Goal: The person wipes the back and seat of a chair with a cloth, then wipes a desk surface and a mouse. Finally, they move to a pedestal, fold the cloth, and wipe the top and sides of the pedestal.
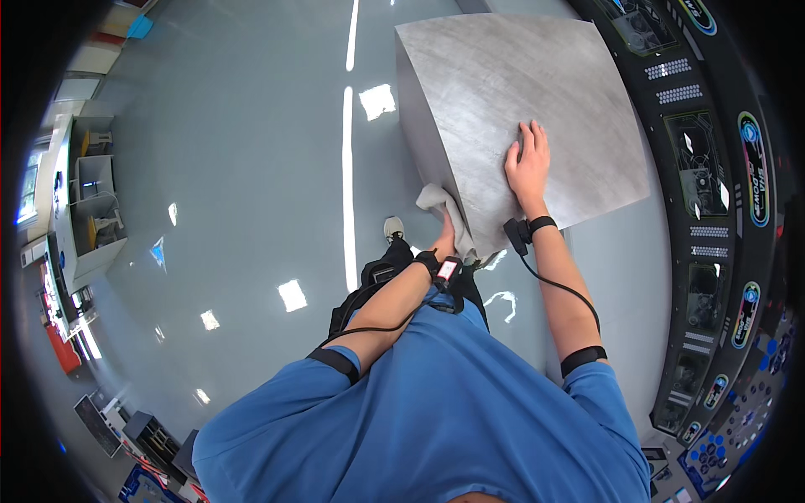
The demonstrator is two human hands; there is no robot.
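A large grey box-shaped cabinet (503, 69) with a smudged, metal-looking top stands in front of me. My right hand (529, 165) lies palm down on that top, fingers pointing away from me, holding nothing. At the side face on the left, my left hand (445, 237) grips a pale grey cloth (434, 196). Part of the cloth hangs along the cabinet's near left corner. Some of the left fingers are hidden behind the cloth. Both wrists wear black straps with small devices and cables.
Glossy grey floor (251, 157) with a white line (348, 188) stretches left of the cabinet. A black panelled unit (698, 170) with lit graphics runs along the right. Desks with chairs (94, 188) stand at the far left. My shoe (394, 227) shows beside the cabinet.
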